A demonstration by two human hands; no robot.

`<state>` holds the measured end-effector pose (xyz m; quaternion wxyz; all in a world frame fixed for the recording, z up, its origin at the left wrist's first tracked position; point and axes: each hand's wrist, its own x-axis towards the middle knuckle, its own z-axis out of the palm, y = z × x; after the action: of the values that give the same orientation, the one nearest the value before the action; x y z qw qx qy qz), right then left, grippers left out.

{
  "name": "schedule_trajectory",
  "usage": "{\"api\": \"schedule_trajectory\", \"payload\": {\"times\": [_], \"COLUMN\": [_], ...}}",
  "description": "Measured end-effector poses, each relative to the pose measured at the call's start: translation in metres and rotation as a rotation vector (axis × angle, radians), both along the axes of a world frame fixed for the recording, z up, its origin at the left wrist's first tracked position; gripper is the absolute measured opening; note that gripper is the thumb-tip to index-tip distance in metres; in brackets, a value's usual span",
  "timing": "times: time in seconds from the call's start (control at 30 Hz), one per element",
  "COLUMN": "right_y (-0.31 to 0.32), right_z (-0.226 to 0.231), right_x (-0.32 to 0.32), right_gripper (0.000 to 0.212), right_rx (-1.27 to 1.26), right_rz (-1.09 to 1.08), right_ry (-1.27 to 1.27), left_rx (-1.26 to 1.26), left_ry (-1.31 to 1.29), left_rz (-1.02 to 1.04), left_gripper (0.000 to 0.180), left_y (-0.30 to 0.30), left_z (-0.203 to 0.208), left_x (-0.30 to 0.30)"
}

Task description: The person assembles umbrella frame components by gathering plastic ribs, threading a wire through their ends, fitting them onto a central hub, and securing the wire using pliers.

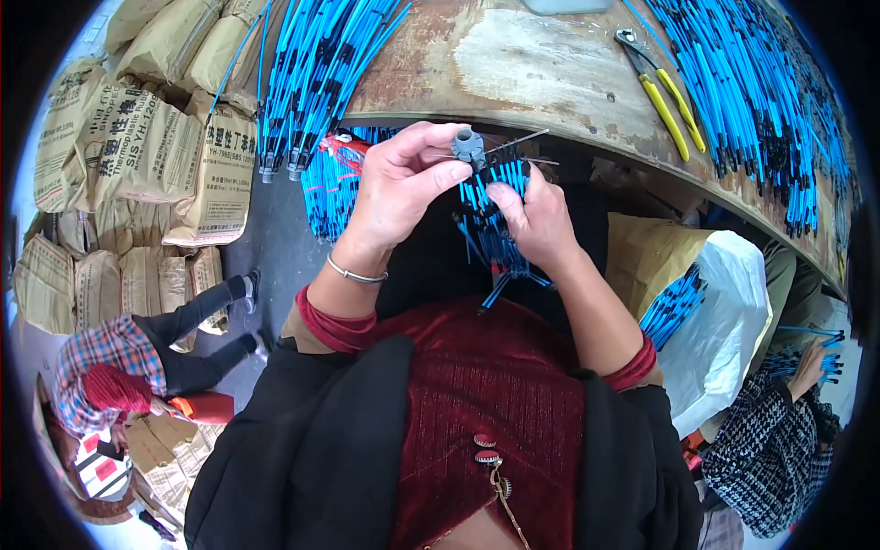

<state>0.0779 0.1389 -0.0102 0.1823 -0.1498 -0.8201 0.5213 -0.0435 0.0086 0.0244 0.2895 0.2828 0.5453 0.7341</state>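
Note:
Near the table's front edge, my left hand [390, 192] pinches a grey notched plastic hub [467, 147] between thumb and fingers. Just to its right, my right hand [541, 220] is closed on a bunch of blue rods with black fittings [495, 240], which hangs down over my lap. Thin metal wires [519, 141] stick out sideways from beside the hub, past my right fingers. The two hands nearly meet, and my fingers hide where the rods and the hub come together.
Blue rods [321, 64] lie at the table's left, with a larger pile [752, 101] at its right. Yellow-handled pliers [667, 101] rest on the wooden table [522, 64]. Paper sacks [137, 147] are stacked left. A white sack [724, 321] stands right. Two other people [110, 367] work nearby.

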Motion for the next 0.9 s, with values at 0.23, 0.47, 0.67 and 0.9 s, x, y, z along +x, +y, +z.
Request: {"api": "schedule_trajectory", "payload": {"times": [0.23,0.47,0.67,0.9], "right_y": [-0.003,-0.001,0.012,0.023], "right_z": [-0.003,0.009,0.005,-0.001], "right_x": [-0.002,0.0,-0.007,-0.006], "right_gripper": [0.035,0.035,0.035,0.037], "right_rx": [0.051,0.147,0.067,-0.131], "right_rz": [-0.013,0.083,0.203,0.56], "right_ry": [-0.01,-0.083,-0.109,-0.073], "left_rx": [-0.063,-0.104,-0.069,-0.071], "left_ry": [0.024,-0.027,0.205,0.32], "left_rz": [0.052,-0.082,-0.123,-0.253], "left_gripper": [0.036,0.035,0.035,0.036], "left_y": [-0.002,-0.005,-0.007,-0.018], "left_z": [0.0,0.004,0.005,0.005], "left_x": [0.004,-0.005,-0.012,-0.022]}}
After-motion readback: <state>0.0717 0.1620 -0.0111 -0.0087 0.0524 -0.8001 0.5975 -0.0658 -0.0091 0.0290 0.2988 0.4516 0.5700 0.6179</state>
